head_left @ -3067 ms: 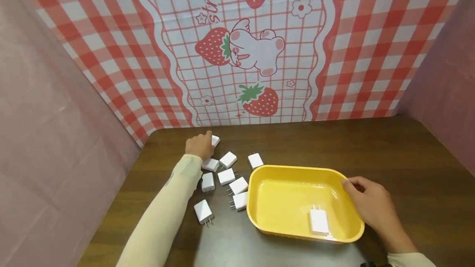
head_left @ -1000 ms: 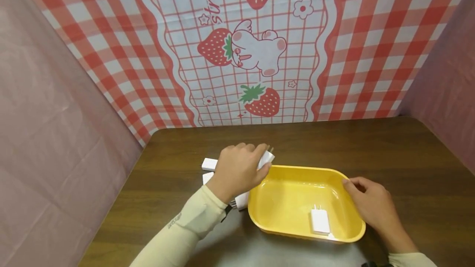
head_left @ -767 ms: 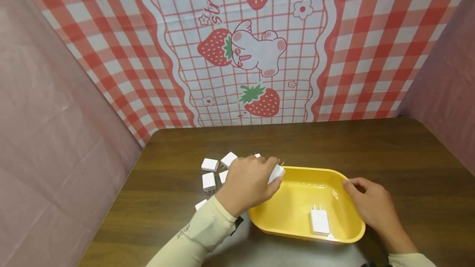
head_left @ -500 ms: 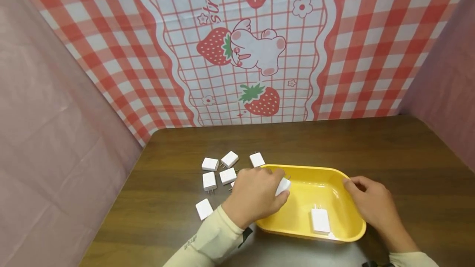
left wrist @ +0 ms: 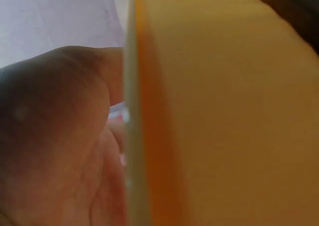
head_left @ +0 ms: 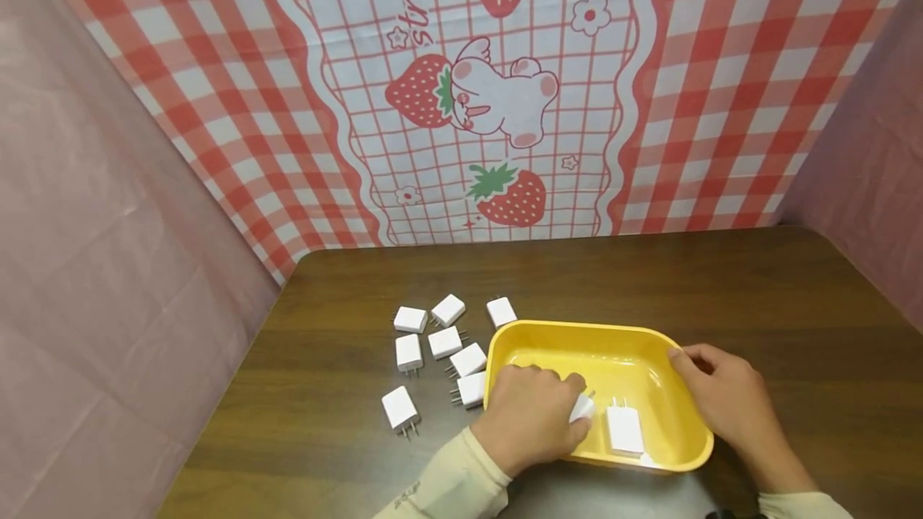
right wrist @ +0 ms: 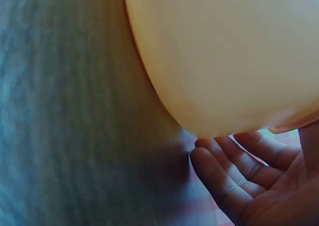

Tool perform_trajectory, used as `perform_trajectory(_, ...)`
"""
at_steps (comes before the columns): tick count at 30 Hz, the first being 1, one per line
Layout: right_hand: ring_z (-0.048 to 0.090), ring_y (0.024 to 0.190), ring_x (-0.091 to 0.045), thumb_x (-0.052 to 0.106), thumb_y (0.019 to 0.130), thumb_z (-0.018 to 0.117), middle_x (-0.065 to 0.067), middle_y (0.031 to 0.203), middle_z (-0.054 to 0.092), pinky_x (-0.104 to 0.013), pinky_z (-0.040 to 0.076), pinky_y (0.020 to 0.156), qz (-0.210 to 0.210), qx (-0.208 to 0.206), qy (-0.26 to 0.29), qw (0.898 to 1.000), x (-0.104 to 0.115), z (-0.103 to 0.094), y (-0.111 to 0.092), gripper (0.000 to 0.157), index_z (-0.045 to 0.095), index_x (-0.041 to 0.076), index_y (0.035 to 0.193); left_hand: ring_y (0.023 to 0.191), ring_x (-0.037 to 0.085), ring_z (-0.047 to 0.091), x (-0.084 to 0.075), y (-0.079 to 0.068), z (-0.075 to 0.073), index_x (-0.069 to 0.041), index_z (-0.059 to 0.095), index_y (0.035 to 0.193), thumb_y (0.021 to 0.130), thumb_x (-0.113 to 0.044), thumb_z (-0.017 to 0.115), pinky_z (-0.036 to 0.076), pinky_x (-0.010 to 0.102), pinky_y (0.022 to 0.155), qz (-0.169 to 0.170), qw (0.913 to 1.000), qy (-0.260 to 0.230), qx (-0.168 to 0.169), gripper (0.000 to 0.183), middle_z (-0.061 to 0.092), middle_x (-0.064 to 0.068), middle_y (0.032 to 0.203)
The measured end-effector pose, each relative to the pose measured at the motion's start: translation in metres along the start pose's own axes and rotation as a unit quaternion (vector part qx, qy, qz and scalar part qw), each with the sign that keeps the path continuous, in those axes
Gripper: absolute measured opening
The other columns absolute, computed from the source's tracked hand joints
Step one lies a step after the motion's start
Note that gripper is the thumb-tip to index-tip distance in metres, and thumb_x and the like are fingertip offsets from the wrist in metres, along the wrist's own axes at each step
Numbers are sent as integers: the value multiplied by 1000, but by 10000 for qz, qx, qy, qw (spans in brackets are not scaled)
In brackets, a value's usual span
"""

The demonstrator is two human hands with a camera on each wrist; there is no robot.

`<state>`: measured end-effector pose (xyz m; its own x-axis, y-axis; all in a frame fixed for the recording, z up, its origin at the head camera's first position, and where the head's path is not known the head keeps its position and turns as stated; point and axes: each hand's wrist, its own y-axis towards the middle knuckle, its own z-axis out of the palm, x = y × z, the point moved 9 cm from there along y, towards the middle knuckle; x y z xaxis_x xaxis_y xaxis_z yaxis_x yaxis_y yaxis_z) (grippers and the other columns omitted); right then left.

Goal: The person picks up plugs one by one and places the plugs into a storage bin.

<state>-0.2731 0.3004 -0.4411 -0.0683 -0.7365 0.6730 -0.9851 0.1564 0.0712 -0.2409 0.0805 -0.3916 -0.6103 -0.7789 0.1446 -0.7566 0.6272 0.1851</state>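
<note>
My left hand (head_left: 532, 416) is down inside the yellow tray (head_left: 577, 328), pinching a white charger plug (head_left: 582, 407) between thumb and fingers, its prongs pointing away. Just right of it, a second charger plug (head_left: 624, 430) lies flat on the tray floor. My right hand (head_left: 724, 395) grips the tray's right rim, thumb over the edge; in the right wrist view, fingers (right wrist: 224, 181) reach under the tray's outer wall (right wrist: 224, 61). The left wrist view shows the tray wall (left wrist: 229, 111) close up beside the left hand (left wrist: 55, 131), and the held plug is hidden there.
Left of the tray, several white charger plugs (head_left: 408, 352) lie scattered on the dark wooden table (head_left: 303, 391). One plug (head_left: 472, 389) sits right at the tray's left wall, another (head_left: 501, 311) by its back left corner. A strawberry-print checkered cloth (head_left: 497, 102) hangs behind.
My left hand picked up a charger plug from the back left of the table, carried it right over the rim and lowered it into the tray. The right hand stays on the rim.
</note>
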Motion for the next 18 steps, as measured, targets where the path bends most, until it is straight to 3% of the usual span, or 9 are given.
perform_trajectory(18, 57, 74, -20, 47, 102, 50, -17, 102, 71, -33, 43, 63, 125, 43, -10, 9999, -2, 3, 0, 51, 72, 2, 112, 50, 14, 46, -4, 9, 21, -27, 58, 77, 87, -53, 65, 34, 35, 49, -206, 9940, -381, 999, 28, 48, -9, 58)
